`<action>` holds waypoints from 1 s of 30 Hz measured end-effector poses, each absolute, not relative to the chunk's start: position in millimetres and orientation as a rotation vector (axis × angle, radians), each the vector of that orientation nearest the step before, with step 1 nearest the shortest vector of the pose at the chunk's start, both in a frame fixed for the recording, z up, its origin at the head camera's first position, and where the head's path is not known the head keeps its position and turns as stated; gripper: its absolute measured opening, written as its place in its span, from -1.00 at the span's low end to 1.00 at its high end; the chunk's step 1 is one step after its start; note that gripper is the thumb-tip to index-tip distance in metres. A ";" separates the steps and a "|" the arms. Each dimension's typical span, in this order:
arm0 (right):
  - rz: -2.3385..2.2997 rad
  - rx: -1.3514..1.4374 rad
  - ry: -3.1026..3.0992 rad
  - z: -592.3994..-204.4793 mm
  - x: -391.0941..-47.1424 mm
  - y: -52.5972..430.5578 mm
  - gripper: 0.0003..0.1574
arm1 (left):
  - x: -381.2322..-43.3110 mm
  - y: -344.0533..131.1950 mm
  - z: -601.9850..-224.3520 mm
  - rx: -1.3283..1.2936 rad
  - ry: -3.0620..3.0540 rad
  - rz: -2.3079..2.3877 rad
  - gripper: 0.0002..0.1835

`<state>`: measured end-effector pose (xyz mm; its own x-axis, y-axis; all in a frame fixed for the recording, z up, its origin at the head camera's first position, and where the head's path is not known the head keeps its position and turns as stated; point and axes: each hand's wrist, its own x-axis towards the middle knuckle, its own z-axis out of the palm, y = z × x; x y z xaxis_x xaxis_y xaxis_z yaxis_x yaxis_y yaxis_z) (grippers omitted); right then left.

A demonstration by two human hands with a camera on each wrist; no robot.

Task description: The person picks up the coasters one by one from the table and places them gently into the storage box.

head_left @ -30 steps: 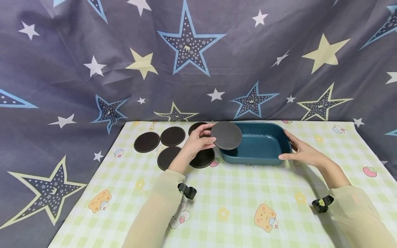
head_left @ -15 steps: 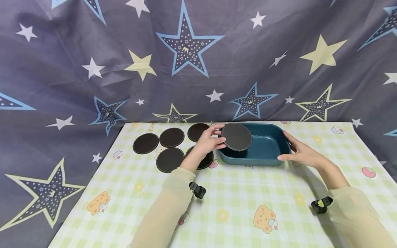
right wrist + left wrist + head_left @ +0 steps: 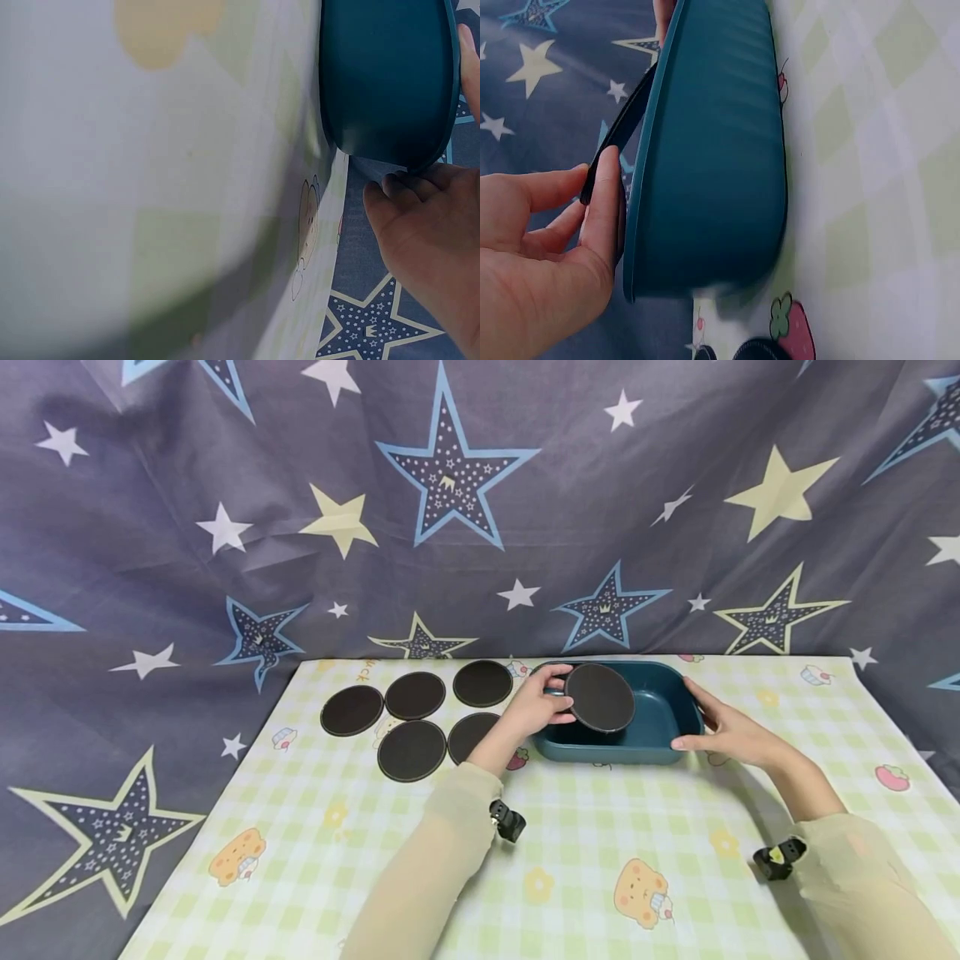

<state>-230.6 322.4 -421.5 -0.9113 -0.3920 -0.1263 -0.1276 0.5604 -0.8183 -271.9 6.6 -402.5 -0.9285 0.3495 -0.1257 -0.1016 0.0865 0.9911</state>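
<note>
A round black coaster (image 3: 600,697) is tilted over the left half of a dark teal plastic bin (image 3: 611,752). My left hand (image 3: 534,706) pinches the coaster by its left edge, fingers behind and thumb in front. Seen from the left wrist, the coaster (image 3: 626,112) slants at the rim of the bin (image 3: 712,150). At the bin's right end, my right hand (image 3: 731,727) grips the wall, thumb at the near corner and fingers round the far side. In the right wrist view its fingers (image 3: 412,191) lie against the bin's outer end.
To the left of the bin, several more black coasters lie flat on the table, among them a far one (image 3: 483,683) and a near one (image 3: 411,751). A checked tablecloth (image 3: 555,827) covers the table. Behind hangs a dark curtain (image 3: 285,443) with stars.
The left hand has carried the coaster to the right, from the bin's left edge to over its inside. The right hand has stayed on the bin's right end.
</note>
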 end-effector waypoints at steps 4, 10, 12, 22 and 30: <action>-1.293 -0.434 2.495 -421.6 -229.9 322.6 0.35 | -272.7 15.0 -404.2 0.245 2.050 1.884 -0.40; -1.276 -0.425 2.508 -421.4 -229.2 322.6 0.35 | -276.1 23.8 -409.7 0.242 2.079 1.849 -0.41; -1.272 -0.426 2.511 -421.6 -229.4 322.5 0.35 | -277.1 26.4 -411.0 0.237 2.082 1.843 -0.42; -1.292 -0.444 2.511 -422.9 -229.5 324.5 0.35 | -279.3 42.0 -415.3 0.226 2.108 1.765 -0.42; -1.305 -0.447 2.498 -424.0 -231.3 324.7 0.34 | -280.0 49.0 -417.6 0.200 2.136 1.713 -0.43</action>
<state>-231.3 324.7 -424.0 -0.9107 -0.3985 -0.1086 -0.1385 0.5424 -0.8287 -280.0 49.0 -417.6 -0.9125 0.3494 -0.2129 -0.1319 0.2415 0.9614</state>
